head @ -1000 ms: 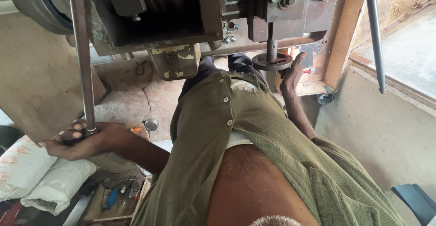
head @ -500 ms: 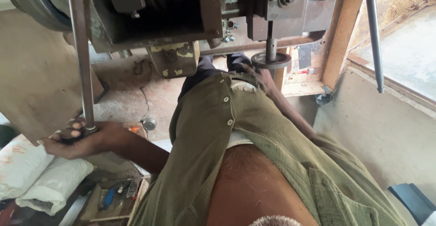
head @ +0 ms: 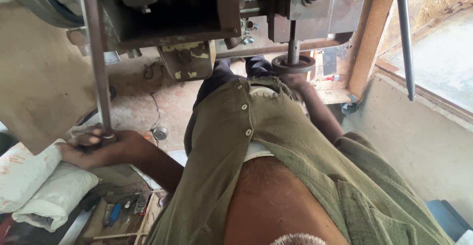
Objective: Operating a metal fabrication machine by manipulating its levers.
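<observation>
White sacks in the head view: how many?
2. One white sack lies at the far left edge; a second white sack lies below and right of it, under the left hand. More may sit out of frame.

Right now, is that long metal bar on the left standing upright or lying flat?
Upright. The metal bar runs nearly vertically down from the machine, and the left hand closes around its lower end.

Rust-brown metal, olive cloth, white sacks

By the left hand (head: pixel 96 149), the lever rod (head: pixel 96 58) is grey-brown steel; below it lie white sacks (head: pixel 37 186). At the right hand (head: pixel 294 81), a dark rusty disc (head: pixel 293 64); between them, an olive-green shirt (head: pixel 276 141) with pale buttons.
</observation>
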